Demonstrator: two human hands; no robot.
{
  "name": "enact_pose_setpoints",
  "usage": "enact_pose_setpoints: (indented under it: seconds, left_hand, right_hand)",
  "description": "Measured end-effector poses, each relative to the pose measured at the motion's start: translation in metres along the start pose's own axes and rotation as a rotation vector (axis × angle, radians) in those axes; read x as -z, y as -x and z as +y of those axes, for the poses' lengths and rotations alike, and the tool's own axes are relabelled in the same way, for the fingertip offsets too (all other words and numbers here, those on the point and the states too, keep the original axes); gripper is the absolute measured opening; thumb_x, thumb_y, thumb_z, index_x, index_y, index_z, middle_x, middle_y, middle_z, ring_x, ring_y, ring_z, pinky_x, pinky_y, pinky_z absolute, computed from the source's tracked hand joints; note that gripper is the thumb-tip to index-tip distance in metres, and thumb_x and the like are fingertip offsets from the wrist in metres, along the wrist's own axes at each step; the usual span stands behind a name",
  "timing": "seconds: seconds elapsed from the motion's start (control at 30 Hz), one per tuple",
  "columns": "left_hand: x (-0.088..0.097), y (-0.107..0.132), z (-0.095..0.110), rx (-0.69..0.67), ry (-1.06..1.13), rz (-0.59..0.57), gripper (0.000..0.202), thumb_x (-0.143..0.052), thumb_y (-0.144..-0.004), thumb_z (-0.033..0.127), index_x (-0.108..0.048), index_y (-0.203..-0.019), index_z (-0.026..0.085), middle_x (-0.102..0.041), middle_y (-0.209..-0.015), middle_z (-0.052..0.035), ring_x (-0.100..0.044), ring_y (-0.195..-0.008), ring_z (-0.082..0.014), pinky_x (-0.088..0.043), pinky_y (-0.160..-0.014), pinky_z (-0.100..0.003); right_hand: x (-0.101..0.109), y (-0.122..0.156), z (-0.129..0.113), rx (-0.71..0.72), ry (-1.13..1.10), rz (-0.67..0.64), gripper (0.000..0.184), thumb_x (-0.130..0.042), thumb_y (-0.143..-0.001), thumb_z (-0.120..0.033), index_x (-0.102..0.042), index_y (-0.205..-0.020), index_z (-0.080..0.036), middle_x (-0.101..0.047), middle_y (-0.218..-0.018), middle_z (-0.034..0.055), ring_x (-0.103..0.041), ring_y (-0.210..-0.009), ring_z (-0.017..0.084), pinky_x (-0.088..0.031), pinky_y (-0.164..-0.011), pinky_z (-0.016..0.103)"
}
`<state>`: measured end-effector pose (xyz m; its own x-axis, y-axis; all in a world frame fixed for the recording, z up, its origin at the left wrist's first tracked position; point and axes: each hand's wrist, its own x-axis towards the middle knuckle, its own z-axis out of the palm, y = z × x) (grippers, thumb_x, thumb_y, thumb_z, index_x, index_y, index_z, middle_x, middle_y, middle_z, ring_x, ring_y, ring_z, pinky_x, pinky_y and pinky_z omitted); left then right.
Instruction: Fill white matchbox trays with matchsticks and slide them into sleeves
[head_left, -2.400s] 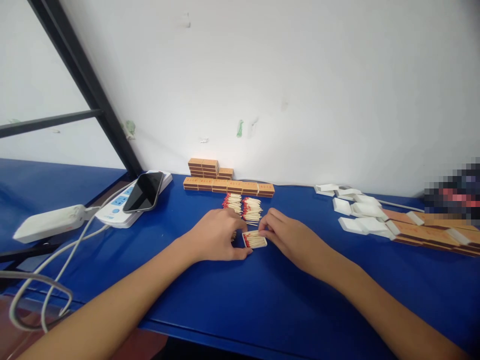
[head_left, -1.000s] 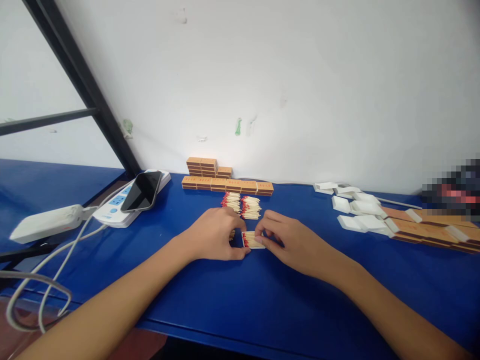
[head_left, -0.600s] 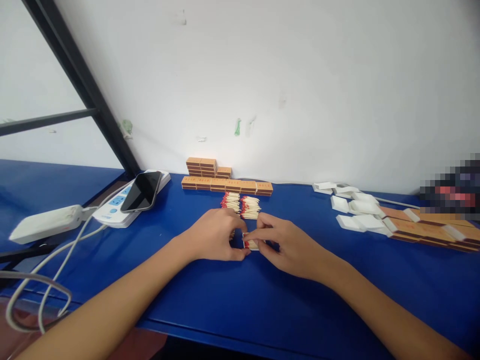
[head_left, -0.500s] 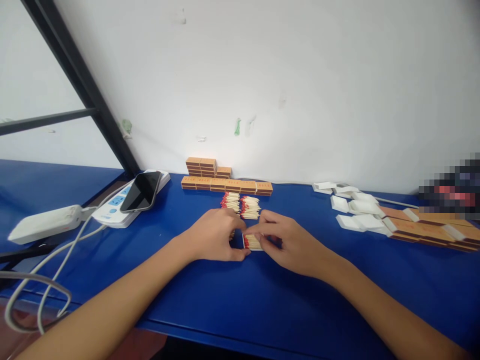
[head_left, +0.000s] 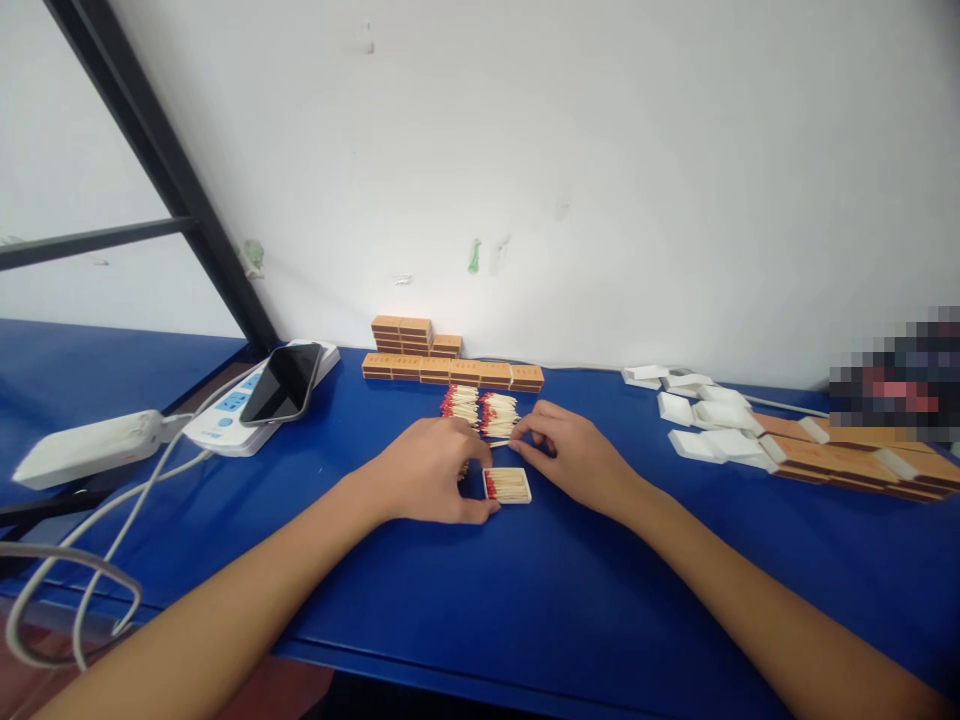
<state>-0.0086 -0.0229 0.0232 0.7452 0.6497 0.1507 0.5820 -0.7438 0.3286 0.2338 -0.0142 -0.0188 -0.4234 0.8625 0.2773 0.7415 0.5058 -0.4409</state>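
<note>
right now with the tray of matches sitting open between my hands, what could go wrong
1. The match tray lies open and full beside the left hand; a nudge from its thumb could tip it and spill sticks.
2. The right hand has its fingertips at the edge of the loose matches; a careless sweep might scatter both piles toward the stacked matchboxes.
3. The tray looks full, so adding more may push sticks over its rim.
</note>
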Motion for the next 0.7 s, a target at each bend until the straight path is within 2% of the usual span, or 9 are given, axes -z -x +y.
enact_pose_setpoints:
  seconds: [0.3, 0.5, 0.7]
  left_hand:
    - [0.0001, -0.0003, -0.0017, -0.002, -0.013, -0.008, 0.027, -0.080, -0.076, 0.042, -0.077, -0.091, 0.019, -0.067, -0.079, -0.0018, -0.059, -0.071, -0.0173, -0.043, -0.065, -0.030]
    - [-0.0012, -0.0002, -0.0030, -0.006, -0.019, -0.008, 0.029, -0.080, -0.076, 0.043, -0.077, -0.092, 0.019, -0.067, -0.078, -0.0017, -0.060, -0.071, -0.0181, -0.043, -0.065, -0.031]
    - [-0.0016, -0.0003, -0.0036, -0.008, -0.025, -0.010, 0.032, -0.081, -0.076, 0.044, -0.077, -0.095, 0.019, -0.069, -0.079, -0.0025, -0.063, -0.074, -0.0198, -0.044, -0.066, -0.032]
  right_hand:
    - [0.0014, 0.0044, 0.0010, 0.064, 0.070, -0.048, 0.012, -0.054, -0.104, -0.023, -0.061, -0.094, -0.020, -0.056, -0.092, 0.0021, -0.051, -0.071, 0.015, -0.039, -0.067, 0.029]
    - [0.0041, 0.0072, -0.0017, 0.059, 0.052, -0.039, 0.006, -0.057, -0.102, -0.022, -0.062, -0.099, -0.020, -0.056, -0.093, 0.0019, -0.052, -0.073, 0.015, -0.040, -0.067, 0.029]
    - [0.0052, 0.0078, -0.0026, 0.066, 0.043, -0.057, 0.008, -0.058, -0.102, -0.023, -0.063, -0.097, -0.021, -0.056, -0.093, 0.0017, -0.053, -0.073, 0.014, -0.041, -0.067, 0.029]
